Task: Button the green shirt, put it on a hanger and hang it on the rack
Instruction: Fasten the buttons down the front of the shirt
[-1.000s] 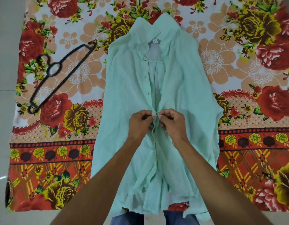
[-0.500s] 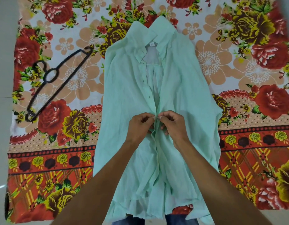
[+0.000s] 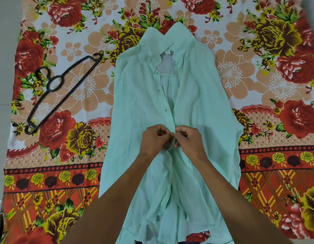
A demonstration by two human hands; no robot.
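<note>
The shirt (image 3: 138, 106) lies flat on a flowered cloth (image 3: 269, 71), collar away from the person and hem toward them, its front open from the collar down to about the middle. Both hands meet right on that middle line, where the two front edges come together. The left hand (image 3: 153, 140) is curled, fingers folded in, thumb and fingertips pinching the left edge of the opening. The right hand (image 3: 188, 138) is curled the same way and pinches the right edge, knuckles almost touching the left hand's. Whether a button sits between the fingertips I cannot tell; the fingers hide it. Above the hands, a row of small buttons (image 3: 166, 110) runs up the left edge, undone, with the inner back of the shirt showing in the gap. Below the hands the fabric bunches in loose folds between the forearms. The hanger (image 3: 64, 92) lies on the cloth well to the left, clear of the shirt and both hands.
</note>
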